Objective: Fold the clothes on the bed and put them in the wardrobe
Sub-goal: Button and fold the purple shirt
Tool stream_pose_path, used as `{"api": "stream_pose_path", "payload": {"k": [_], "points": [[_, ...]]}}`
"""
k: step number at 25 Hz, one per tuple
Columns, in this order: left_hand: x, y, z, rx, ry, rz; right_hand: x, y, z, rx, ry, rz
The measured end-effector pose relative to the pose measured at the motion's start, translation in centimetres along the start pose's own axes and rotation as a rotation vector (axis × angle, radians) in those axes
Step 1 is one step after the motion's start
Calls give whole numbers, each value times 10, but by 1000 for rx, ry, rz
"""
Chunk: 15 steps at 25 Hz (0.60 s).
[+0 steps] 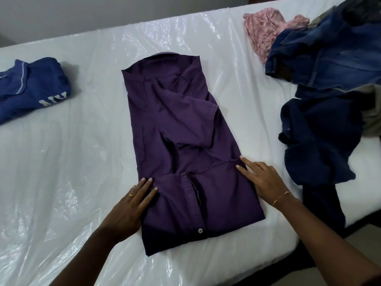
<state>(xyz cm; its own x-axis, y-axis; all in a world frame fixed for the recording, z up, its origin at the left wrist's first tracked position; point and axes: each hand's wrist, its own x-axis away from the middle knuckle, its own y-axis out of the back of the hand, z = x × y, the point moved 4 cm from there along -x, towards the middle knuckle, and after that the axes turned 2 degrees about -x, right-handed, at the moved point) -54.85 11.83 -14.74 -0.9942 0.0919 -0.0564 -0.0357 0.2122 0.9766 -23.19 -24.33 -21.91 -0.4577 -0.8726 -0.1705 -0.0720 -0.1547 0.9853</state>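
We find one purple shirt (pixel 177 129) mid-bed, near the front edge, sleeves folded in. Left hand (pixel 127 207) and right hand (pixel 261 178) lie flat, fingers straight, against its lower sides. Soft, light cloth on slippery plastic sheeting (pixel 82 151); we judge the hem corners the best hold. One folded blue shirt (pixel 33 87) at left edge; an uncounted pile (pixel 325 79) at right.

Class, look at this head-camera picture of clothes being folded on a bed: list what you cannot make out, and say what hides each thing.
1. Wardrobe: nowhere in the head view.
2. Blue garment: cut off by the left edge; its white lettering is only partly readable.
3. Pile of denim clothes: runs past the right edge; pieces overlap, so their number is unclear.
4. Pink garment: partly under the denim.
5. Purple shirt: its underside faces the bed; left hand and right hand rest at its edges.
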Motion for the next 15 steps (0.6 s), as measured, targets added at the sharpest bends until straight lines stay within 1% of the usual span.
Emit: {"api": "stream_pose_path", "payload": {"k": [3,5,7,9,10,11,12,13,14,15], "points": [[-7,2,-1,77,-36,72,-10,3,2,1,44,41],[-8,2,1,64,-70,95,-18,4,1,-44,53,58],[-8,4,1,32,-86,85,-24,3,0,-58,87,130],[-11,6,-4,-52,-123,29,-26,-2,2,-33,109,198],[-11,8,-6,-48,-159,20,-27,-5,2,-39,86,217],[-13,12,-8,22,-159,35,-29,-9,2,-69,45,216],[-13,8,-1,153,-106,67,-33,-14,-2,-144,-8,190],[-11,5,12,329,23,122,-40,-18,-5,-265,-92,162],[-12,4,27,559,220,151,-50,-20,-10,-441,-206,156],[-16,3,44,810,446,104,-65,-18,-15,-641,-383,191]]}}
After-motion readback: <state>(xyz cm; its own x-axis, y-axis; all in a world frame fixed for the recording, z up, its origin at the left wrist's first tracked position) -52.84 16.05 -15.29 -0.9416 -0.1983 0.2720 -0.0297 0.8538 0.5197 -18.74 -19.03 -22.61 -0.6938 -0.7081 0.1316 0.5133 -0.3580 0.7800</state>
